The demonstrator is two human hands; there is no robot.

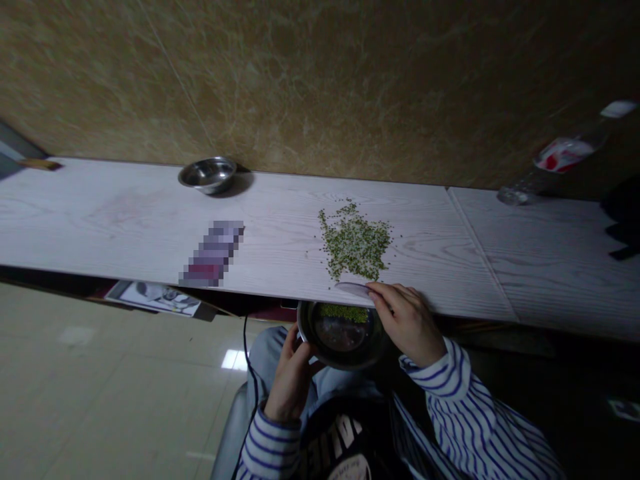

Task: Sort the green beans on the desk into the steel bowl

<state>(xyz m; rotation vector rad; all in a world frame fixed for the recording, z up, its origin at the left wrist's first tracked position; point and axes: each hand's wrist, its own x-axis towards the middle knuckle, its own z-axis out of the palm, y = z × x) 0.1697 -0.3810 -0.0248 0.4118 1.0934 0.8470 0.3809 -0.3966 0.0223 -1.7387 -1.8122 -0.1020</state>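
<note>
My left hand (291, 375) grips the left side of a metal bowl (333, 359), which sits just below the table's front edge. Small green beans (345, 313) lie along the bowl's far inner side. My right hand (407, 320) pinches a thin, pale, flat piece with a curved edge (351, 289) at the table's front edge, above the bowl. Just beyond that piece, many loose green beans (356, 243) are spread over the white wood-grain table (280, 233).
A smaller metal bowl (209, 176) stands at the back left. Nearer the front lies a pixelated flat object (213, 253). A clear plastic bottle (563, 157) stands right, by a dark item (623, 217). Below the tabletop, a cable (246, 353) hangs beside an open drawer or shelf (155, 298).
</note>
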